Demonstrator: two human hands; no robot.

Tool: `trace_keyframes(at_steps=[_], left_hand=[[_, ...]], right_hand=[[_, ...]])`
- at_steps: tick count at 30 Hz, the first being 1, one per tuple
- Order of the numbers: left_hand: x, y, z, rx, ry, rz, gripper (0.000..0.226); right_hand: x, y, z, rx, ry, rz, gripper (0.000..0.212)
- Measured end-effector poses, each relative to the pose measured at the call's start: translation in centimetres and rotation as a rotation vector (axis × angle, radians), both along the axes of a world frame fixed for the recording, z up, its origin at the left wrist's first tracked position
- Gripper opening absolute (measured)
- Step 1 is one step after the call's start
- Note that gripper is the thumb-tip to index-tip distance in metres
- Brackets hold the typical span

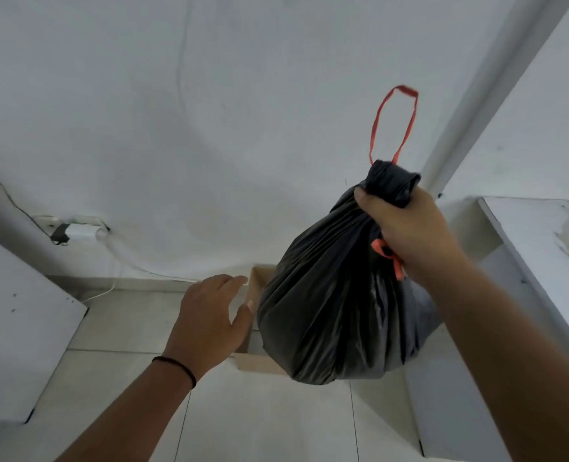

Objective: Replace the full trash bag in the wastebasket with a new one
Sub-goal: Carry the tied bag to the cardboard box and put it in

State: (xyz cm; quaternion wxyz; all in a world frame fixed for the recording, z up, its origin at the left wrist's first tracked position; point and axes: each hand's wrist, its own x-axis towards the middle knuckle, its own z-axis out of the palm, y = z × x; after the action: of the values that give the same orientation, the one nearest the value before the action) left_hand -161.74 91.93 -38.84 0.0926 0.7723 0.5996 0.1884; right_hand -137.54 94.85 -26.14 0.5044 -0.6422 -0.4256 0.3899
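Bag (336,295) neck in right grip (406,225)

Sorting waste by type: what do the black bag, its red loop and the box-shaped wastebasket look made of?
Black bag: thin, slightly glossy plastic film, finely creased. Red loop: flat plastic drawstring, probably. Wastebasket: matte tan board, cardboard or thin wood; unclear.

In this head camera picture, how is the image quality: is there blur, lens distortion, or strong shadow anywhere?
Head view: the light is soft and dim, with no hard shadows or glare; straight edges such as the wall pipe lean and bend from the wide-angle lens; the top of the red drawstring loop is slightly motion-blurred; the black trash bag held by the right hand is dark but its folds are readable; the left hand is sharp.
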Motion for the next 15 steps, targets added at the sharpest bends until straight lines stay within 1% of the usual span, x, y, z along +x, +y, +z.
trace_keyframes(at_steps=[2,4,6,8,10,12,15], left_hand=[[0.1,0.9,-2.0,-0.012,-0.05,-0.028,0.038],[0.4,1.8,-4.2,-0.02,-0.087,-0.054,0.043],[0.9,2.5,-6.9,0.0,-0.108,-0.077,0.043],[1.2,3.3,-8.3,0.017,-0.132,-0.1,0.038],[1.4,3.8,-10.7,0.056,-0.146,-0.119,0.038],[1.2,4.5,-13.1,0.081,-0.162,-0.11,0.042],[1.1,5.1,-16.3,0.15,-0.174,-0.106,0.043]], right_hand=[[-0.1,0.8,-0.9,0.031,-0.011,-0.025,0.023],[-0.1,1.6,-2.4,0.068,-0.025,-0.027,0.021],[-0.1,2.2,-4.6,0.099,-0.061,-0.041,0.021],[-0.1,2.8,-5.7,0.14,-0.087,-0.034,0.018],[-0.1,3.2,-7.6,0.181,-0.097,-0.029,0.014],[0.0,3.6,-9.6,0.237,-0.101,-0.004,0.018],[0.1,4.0,-12.8,0.291,-0.11,0.014,0.028]])
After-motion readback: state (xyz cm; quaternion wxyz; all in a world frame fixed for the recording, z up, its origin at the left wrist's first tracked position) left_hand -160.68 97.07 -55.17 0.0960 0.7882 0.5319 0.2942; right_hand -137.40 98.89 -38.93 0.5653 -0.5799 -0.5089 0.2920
